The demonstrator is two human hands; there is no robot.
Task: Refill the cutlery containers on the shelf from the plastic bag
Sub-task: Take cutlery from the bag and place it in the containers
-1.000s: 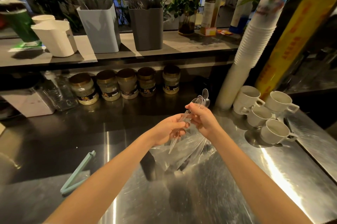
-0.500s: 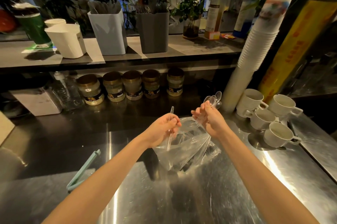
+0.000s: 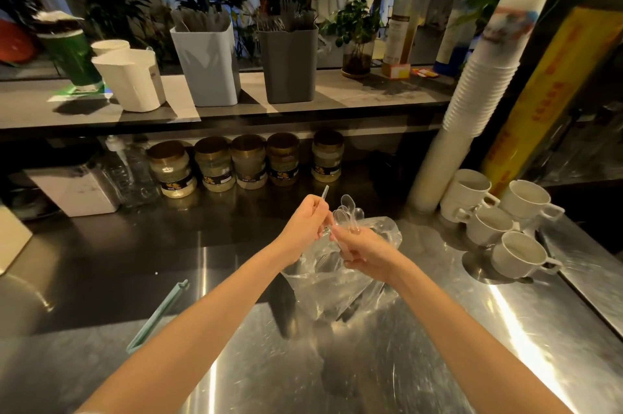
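Midway through drawing cutlery out of the plastic bag (image 3: pixel 337 292), slumped mouth-up on the steel counter (image 3: pixel 387 369). Right hand (image 3: pixel 365 250) just above the bag's mouth, clenched round a bunch of clear spoons (image 3: pixel 347 208), bowls up; cannot tell whether also catching the bag's film. Left hand (image 3: pixel 308 219) at the bag's upper left, pinching a single clear handle (image 3: pixel 324 192) poking up past the knuckles. Well beyond the bag, up on the shelf (image 3: pixel 371 93): a pale container (image 3: pixel 207 66) and a grey container (image 3: pixel 290 64), side by side, both already bristling with cutlery. To the bag's right, white mugs (image 3: pixel 519 221); to its left, a green clip (image 3: pixel 158 316) flat on the steel. Likely troubles: slick handles fanning out of a loose fist and scattering during the reach up; film clinging to the bunch, lifting the bag and spilling the rest; wrong sort into the wrong container, clear pieces being hard to tell apart in this dim light.
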